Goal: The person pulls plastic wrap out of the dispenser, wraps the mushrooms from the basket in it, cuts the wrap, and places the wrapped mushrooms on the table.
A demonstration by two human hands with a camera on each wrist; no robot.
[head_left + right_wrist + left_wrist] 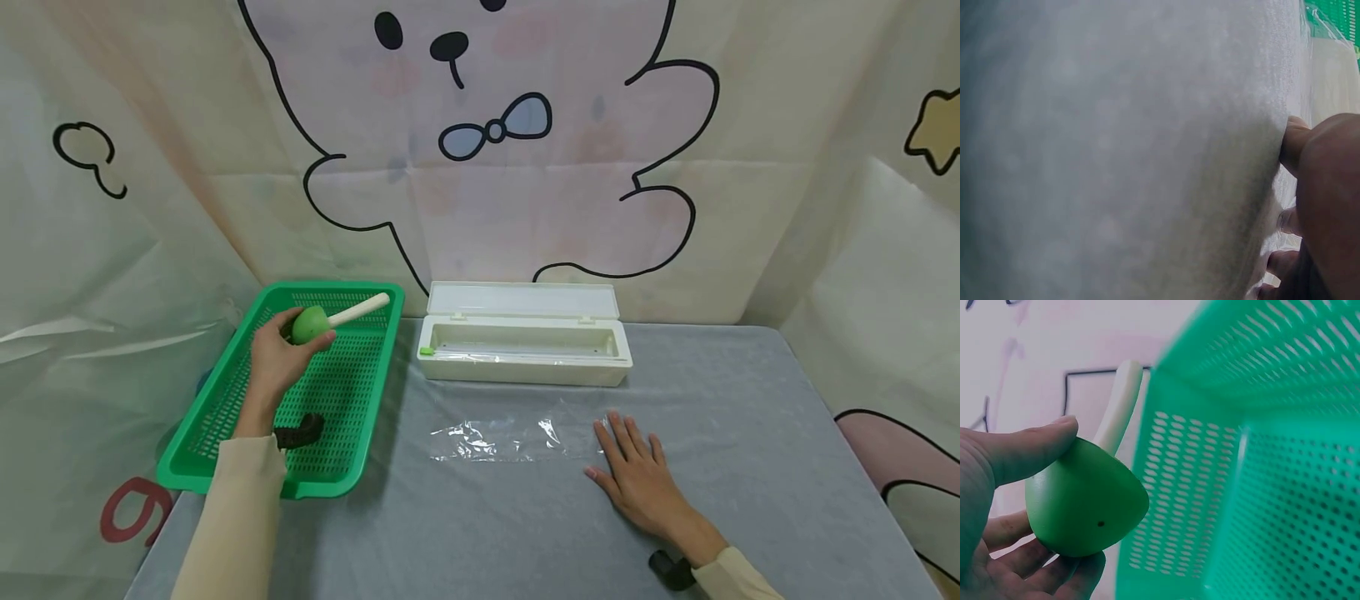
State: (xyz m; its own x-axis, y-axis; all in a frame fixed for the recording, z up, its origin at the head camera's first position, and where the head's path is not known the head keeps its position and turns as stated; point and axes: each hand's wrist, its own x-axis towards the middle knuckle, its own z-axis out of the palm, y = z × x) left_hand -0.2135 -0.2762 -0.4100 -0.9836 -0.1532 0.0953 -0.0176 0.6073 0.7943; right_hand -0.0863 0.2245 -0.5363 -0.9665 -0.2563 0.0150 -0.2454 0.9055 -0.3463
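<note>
Loose wrap sheet and a top-heavy green toy are the weak spots here

On the grey table cloth (750, 400) the open white cling-film dispenser box (525, 354) sits behind a cut sheet of clear plastic wrap (498, 437), and the green perforated basket (225, 417) stands to its left. The right hand (637, 479) lies flat with straight fingers on the sheet's right edge; only that edge is pinned, so the crinkled free end could, I judge, fold onto itself and cling. The left hand (273, 362) hovers over the basket, thumb and fingers curled round the green pear-shaped toy with a white stem (318, 321). The smooth rounded body seems held mostly by fingertips, so it might slip back into the basket.
</note>
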